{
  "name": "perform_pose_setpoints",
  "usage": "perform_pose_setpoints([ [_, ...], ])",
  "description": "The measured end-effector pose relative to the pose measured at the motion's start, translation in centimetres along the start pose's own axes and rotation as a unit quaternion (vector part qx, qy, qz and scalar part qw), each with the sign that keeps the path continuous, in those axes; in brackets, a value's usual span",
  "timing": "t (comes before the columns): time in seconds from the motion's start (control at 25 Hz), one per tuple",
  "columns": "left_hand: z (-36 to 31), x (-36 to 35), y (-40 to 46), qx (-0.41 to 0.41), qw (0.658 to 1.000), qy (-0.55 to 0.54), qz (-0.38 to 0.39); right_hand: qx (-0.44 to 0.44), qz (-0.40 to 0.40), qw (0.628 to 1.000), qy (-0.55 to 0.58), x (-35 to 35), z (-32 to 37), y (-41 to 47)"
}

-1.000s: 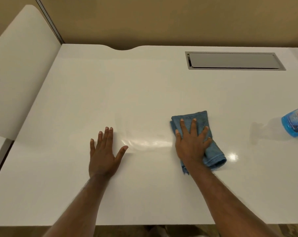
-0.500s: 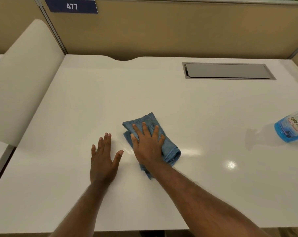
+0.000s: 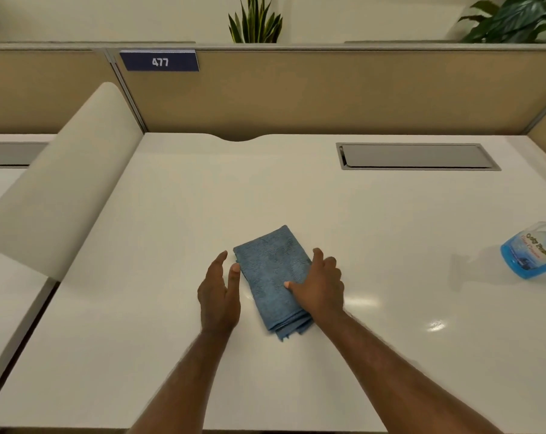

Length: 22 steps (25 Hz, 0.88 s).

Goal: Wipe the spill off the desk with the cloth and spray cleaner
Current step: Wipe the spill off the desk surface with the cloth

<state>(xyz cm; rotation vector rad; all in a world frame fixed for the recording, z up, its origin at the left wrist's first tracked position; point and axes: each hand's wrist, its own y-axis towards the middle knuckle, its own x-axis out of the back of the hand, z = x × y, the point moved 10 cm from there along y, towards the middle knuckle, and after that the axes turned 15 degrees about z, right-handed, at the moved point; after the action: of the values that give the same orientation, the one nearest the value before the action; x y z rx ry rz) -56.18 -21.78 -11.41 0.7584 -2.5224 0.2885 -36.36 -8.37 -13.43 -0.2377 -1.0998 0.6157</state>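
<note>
A folded blue cloth [image 3: 271,277] lies flat on the white desk [image 3: 171,214], near the middle. My right hand [image 3: 320,285] rests on the cloth's right edge, thumb on top of the fabric and fingers along its side. My left hand [image 3: 220,291] stands on its edge just left of the cloth, fingers straight, thumb tip touching the cloth's left border. A spray cleaner bottle [image 3: 533,253] with blue liquid lies at the desk's far right, partly cut off by the frame. No spill is visible on the desk.
A grey cable hatch [image 3: 417,156] is set into the desk at the back right. A tan partition [image 3: 328,92] with a "477" sign [image 3: 159,61] runs behind. A white curved divider [image 3: 61,189] stands at the left. Plants [image 3: 254,21] rise behind the partition.
My right hand slid the cloth leftward from the desk's right-middle, then shifted off its top to its right edge. My left hand turned from flat onto its side beside the cloth. The view tilted up.
</note>
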Motion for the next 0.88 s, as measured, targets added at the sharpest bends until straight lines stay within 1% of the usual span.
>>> perform_pose_setpoints([
  [0.08, -0.4, -0.3, -0.2, -0.003, 1.0, 0.011, 0.004, -0.023, 0.013, 0.999, 0.029, 0.4, -1.0, 0.3],
  [0.2, -0.8, -0.7, -0.6, -0.009, 1.0, 0.026, 0.013, -0.021, 0.033, 0.997, 0.063, 1.4, -2.2, 1.2],
  [0.28, -0.9, -0.7, -1.0, -0.013, 0.999, 0.029, 0.015, -0.021, 0.03, 0.997, 0.073, 2.2, -3.5, 1.3],
  [0.4, -0.8, -0.5, -1.4, -0.018, 0.999, 0.029, 0.011, -0.026, 0.003, 0.995, 0.099, 3.6, -6.4, 0.7],
  [0.56, 0.0, -1.1, -1.8, -0.016, 0.998, 0.049, 0.024, -0.061, -0.039, 0.989, 0.132, 5.8, -12.4, -0.5],
  [0.64, 0.6, -1.5, -1.9, -0.016, 0.997, 0.068, 0.034, -0.084, -0.062, 0.984, 0.145, 7.3, -16.0, -1.3],
  [0.88, 1.7, -4.0, -2.1, -0.054, 0.984, 0.151, 0.074, -0.143, -0.131, 0.964, 0.18, 11.4, -26.6, -4.7],
])
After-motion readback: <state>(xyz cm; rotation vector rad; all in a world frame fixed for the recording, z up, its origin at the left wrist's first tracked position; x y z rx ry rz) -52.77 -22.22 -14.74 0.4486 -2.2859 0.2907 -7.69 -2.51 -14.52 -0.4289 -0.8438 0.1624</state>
